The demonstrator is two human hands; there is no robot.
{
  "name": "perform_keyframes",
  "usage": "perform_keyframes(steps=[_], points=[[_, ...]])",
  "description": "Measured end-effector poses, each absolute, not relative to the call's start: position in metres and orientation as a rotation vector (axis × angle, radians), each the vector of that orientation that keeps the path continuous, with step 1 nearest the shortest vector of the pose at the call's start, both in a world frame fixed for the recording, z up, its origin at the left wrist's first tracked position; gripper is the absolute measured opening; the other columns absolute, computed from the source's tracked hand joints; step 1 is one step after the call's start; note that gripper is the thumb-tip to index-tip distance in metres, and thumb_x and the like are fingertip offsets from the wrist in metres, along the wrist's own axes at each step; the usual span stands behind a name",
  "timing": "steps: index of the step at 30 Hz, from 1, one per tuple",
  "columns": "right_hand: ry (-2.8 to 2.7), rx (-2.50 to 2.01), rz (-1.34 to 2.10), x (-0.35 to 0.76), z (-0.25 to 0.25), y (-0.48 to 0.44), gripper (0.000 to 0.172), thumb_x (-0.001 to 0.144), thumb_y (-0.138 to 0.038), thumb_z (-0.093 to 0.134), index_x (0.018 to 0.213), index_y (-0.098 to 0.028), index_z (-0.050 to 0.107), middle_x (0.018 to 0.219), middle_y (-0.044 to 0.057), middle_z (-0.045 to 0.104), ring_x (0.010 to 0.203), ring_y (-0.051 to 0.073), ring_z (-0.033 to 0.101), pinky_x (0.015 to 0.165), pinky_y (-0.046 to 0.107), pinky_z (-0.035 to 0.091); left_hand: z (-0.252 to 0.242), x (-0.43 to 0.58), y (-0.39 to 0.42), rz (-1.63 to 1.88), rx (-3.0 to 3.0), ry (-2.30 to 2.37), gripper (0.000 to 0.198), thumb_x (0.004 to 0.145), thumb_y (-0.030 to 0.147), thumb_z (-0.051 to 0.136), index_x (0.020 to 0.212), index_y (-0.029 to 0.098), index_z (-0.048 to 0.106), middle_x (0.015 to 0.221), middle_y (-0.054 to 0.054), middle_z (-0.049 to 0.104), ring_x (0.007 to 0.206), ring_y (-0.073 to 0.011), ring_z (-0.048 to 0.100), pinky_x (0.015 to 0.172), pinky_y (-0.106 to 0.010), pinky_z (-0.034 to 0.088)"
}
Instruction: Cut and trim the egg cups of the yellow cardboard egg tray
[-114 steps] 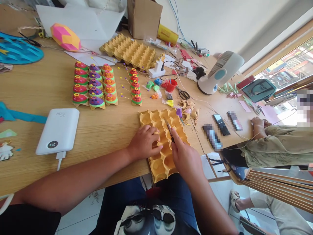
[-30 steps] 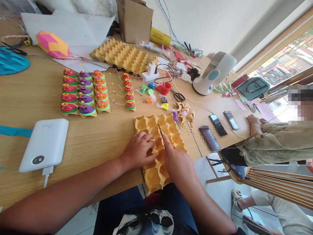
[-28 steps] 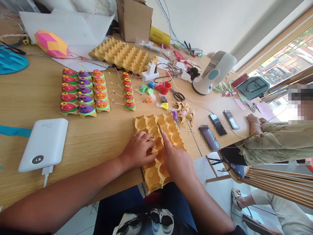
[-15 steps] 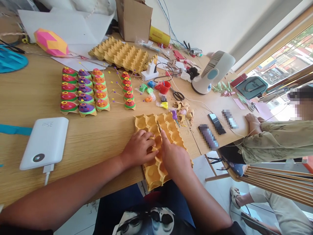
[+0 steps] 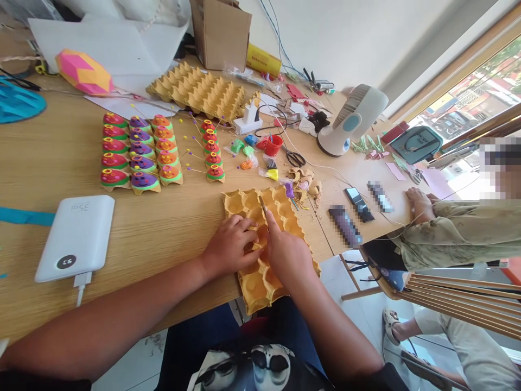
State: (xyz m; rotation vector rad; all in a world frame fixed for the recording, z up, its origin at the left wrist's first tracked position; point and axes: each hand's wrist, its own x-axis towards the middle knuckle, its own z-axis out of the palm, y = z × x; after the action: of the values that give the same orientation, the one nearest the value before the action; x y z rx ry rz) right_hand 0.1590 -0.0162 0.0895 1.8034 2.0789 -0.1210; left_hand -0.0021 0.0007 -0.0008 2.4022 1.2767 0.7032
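A yellow cardboard egg tray [image 5: 285,209] lies at the near edge of the wooden table [image 5: 52,163], partly hanging over it. My left hand [image 5: 230,245] presses down on the tray's left side, fingers spread flat over the cups. My right hand [image 5: 285,251] is closed round a thin knife [image 5: 262,207] whose blade points away from me into the tray's middle cups. Both forearms reach in from the bottom.
Rows of painted egg-cup pieces [image 5: 140,152] stand to the left. A white power bank [image 5: 75,238] lies near left. Behind are another egg tray [image 5: 199,92], a cardboard box [image 5: 220,30], scissors [image 5: 293,158], a small fan [image 5: 352,119] and phones [image 5: 358,196]. Another person's arm [image 5: 456,231] rests at right.
My right hand and the knife have moved a little farther up the tray. My left hand stays pressed on it. The view has shifted slightly.
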Motion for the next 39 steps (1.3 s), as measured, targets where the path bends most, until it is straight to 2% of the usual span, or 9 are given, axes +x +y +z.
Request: perform_keyframes(steps=[7,12,27,32,39], points=[[2.020,1.787,-0.172,0.164,0.098,-0.027,0.068,0.107,-0.030,0.045,0.169,-0.025,0.016,0.091,0.006,0.078,0.077,0.020,0.076,0.060,0.025,0.049,-0.001,-0.002,0.001,0.691,2.377,1.283,0.028,0.088,0.049,0.067,0.088,0.022,0.074,0.121,-0.009,0.067,0.111,-0.0318,0.055,0.094,-0.049,0.047],[2.089,1.787,-0.147,0.160,0.093,-0.014,0.069,0.105,-0.026,0.046,0.168,-0.022,0.019,0.093,0.007,0.079,0.082,0.022,0.077,0.060,0.026,0.049,-0.001,-0.002,0.001,0.682,2.393,1.284,0.027,0.088,0.048,0.067,0.089,0.022,0.075,0.118,-0.009,0.067,0.109,-0.0319,0.055,0.094,-0.051,0.047],[2.049,1.800,-0.178,0.164,0.093,-0.017,0.067,0.108,-0.030,0.042,0.169,-0.027,0.015,0.095,0.008,0.078,0.081,0.021,0.076,0.061,0.025,0.047,0.000,-0.001,0.000,0.681,2.359,1.290,0.025,0.088,0.047,0.068,0.088,0.023,0.074,0.120,-0.008,0.067,0.112,-0.0316,0.055,0.094,-0.049,0.046],[2.040,1.780,-0.130,0.168,0.093,-0.028,0.070,0.106,-0.027,0.047,0.169,-0.025,0.016,0.089,0.007,0.077,0.078,0.020,0.076,0.060,0.025,0.047,0.000,0.000,-0.001,0.665,2.366,1.295,0.026,0.087,0.048,0.068,0.088,0.023,0.074,0.120,-0.008,0.067,0.112,-0.0317,0.055,0.096,-0.050,0.046],[2.088,1.779,-0.118,0.162,0.088,-0.016,0.074,0.105,-0.028,0.048,0.169,-0.024,0.013,0.091,0.007,0.078,0.079,0.020,0.076,0.060,0.025,0.048,0.001,0.000,-0.001,0.660,2.387,1.300,0.026,0.088,0.049,0.068,0.090,0.023,0.075,0.119,-0.009,0.067,0.111,-0.0318,0.055,0.093,-0.050,0.047]])
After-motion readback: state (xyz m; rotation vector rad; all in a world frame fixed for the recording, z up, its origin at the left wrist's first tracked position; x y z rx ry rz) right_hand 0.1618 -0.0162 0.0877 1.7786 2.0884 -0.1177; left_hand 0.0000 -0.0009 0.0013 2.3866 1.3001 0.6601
